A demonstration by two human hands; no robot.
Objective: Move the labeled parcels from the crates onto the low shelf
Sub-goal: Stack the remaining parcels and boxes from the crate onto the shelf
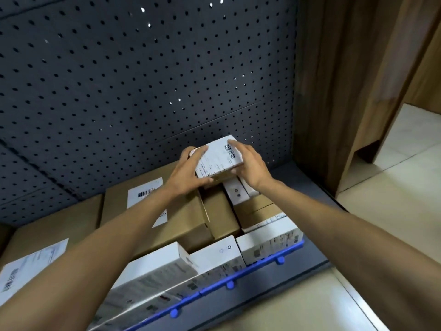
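1. Head view, step in hand: placement. Both hands hold one labeled parcel [218, 158], a small white box with a barcode label on its upper face. No crates are visible in this view.
2. Head view, grip: the left hand [188, 174] clasps the parcel's left and near edges, fingers curled under. The right hand [250, 167] clasps the right side, with fingertips on the top face beside the barcode. Both grips are closed firmly on the parcel.
3. Head view, position: the parcel is tilted and sits at the far right of the low shelf [303, 185], close to the pegboard back panel [143, 80]. It is directly above a small white box [236, 192] and the brown cartons [222, 211]. Contact with them cannot be confirmed.
4. Head view, surroundings: a large labeled carton [119, 206] lies to the left. A row of white boxes [269, 244] stands along the near edge behind the blue rail [230, 284].
5. Next move, as judged: level the parcel, lower it onto the stock beneath or into the gap toward the back panel, then release both hands. The tilt requires correction first, because an uneven seat could let the parcel slide.
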